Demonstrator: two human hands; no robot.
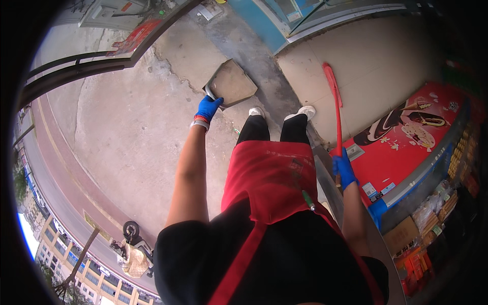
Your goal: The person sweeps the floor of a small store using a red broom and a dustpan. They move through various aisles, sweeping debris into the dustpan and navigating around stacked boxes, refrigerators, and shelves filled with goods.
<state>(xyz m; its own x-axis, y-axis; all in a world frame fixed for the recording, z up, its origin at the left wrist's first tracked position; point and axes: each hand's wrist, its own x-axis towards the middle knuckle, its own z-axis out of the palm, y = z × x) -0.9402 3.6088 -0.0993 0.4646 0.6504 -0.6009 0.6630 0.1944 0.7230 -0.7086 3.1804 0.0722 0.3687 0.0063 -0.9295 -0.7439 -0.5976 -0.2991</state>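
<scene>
In a blue glove, my left hand (208, 108) grips the grey handle of a dustpan (233, 82). The pan hangs above or rests on the concrete ground (126, 126); I cannot tell which. My right hand (344, 169), gloved in blue as well, closes around the red stick of a broom (338, 126). The broom's red head (331, 80) lies over the beige tiled floor (366, 57), out in front of my right foot. Between my hands are a red apron (270, 171) and white shoes (301, 112).
A red chest freezer (400, 152) with ice cream pictures stands close on my right, beside packaged goods (438, 213). A dark metal frame (126, 63) crosses the upper left. At the top is a blue-edged glass door (289, 19). A scooter (133, 251) stands behind to the left.
</scene>
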